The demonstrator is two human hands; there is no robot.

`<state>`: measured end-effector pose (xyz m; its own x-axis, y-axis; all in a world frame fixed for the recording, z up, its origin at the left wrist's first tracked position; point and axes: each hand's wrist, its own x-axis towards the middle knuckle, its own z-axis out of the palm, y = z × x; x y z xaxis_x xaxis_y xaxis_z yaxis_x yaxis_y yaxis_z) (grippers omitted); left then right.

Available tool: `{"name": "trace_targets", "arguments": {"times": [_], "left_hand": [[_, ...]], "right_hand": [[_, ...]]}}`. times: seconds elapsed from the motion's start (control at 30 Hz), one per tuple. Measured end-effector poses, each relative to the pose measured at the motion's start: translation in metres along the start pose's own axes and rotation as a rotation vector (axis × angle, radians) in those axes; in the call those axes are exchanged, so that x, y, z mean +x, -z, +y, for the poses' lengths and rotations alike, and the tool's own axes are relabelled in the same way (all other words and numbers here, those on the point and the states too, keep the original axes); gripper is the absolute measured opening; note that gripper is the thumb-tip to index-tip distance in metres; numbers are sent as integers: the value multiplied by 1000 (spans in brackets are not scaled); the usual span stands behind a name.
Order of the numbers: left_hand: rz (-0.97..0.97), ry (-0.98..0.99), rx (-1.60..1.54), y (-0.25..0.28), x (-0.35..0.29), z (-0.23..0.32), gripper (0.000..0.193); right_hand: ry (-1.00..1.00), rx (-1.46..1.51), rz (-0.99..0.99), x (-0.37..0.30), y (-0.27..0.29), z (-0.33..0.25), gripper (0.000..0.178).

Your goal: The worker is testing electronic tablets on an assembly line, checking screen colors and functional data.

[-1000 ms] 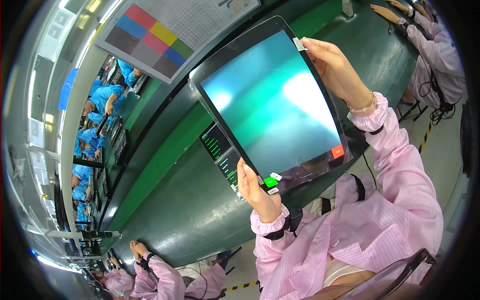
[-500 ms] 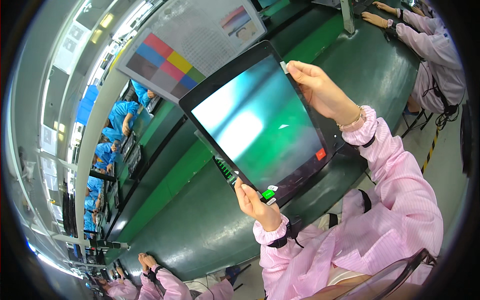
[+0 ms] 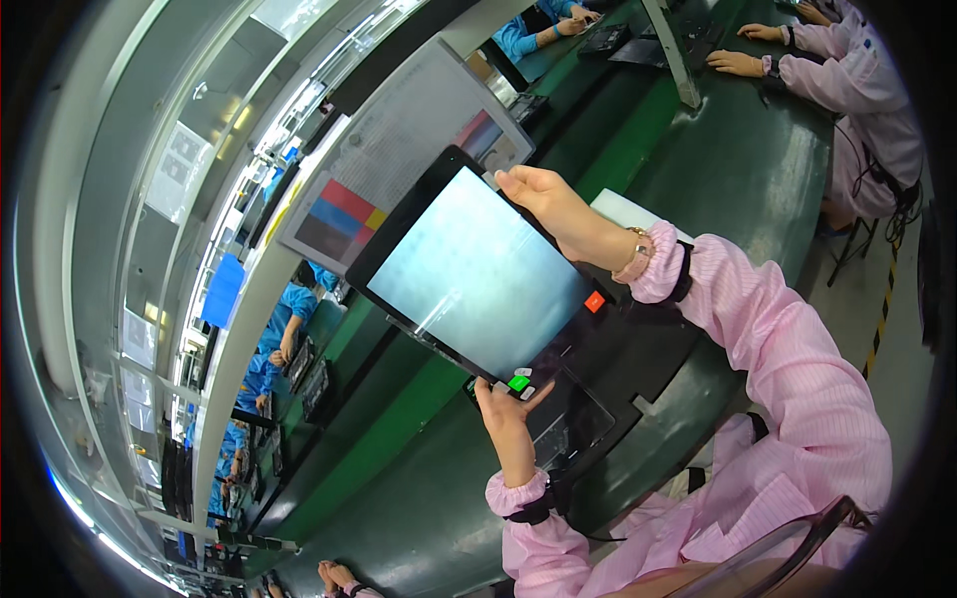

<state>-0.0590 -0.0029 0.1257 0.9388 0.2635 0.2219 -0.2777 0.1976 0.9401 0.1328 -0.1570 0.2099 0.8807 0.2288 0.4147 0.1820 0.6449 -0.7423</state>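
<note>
I watch a tablet [image 3: 478, 274] held above the bench [image 3: 399, 488], inside its near edge. The left hand [image 3: 510, 434] and right hand [image 3: 570, 216] each clamp a grip near opposite corners, probably to keep its screen [image 3: 469, 294] uncovered.

Left hand [image 3: 506, 421] pinches low, right hand [image 3: 566, 214] pinches higher.
</note>
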Motion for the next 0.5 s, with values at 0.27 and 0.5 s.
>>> {"name": "trace_targets", "arguments": {"times": [0.27,0.5], "left_hand": [[-88,-41,246,7,17,4,28],[-21,-50,267,7,22,3,26]], "right_hand": [[60,-79,2,22,-5,9,36],[8,-70,-15,28,-8,9,36]]}}
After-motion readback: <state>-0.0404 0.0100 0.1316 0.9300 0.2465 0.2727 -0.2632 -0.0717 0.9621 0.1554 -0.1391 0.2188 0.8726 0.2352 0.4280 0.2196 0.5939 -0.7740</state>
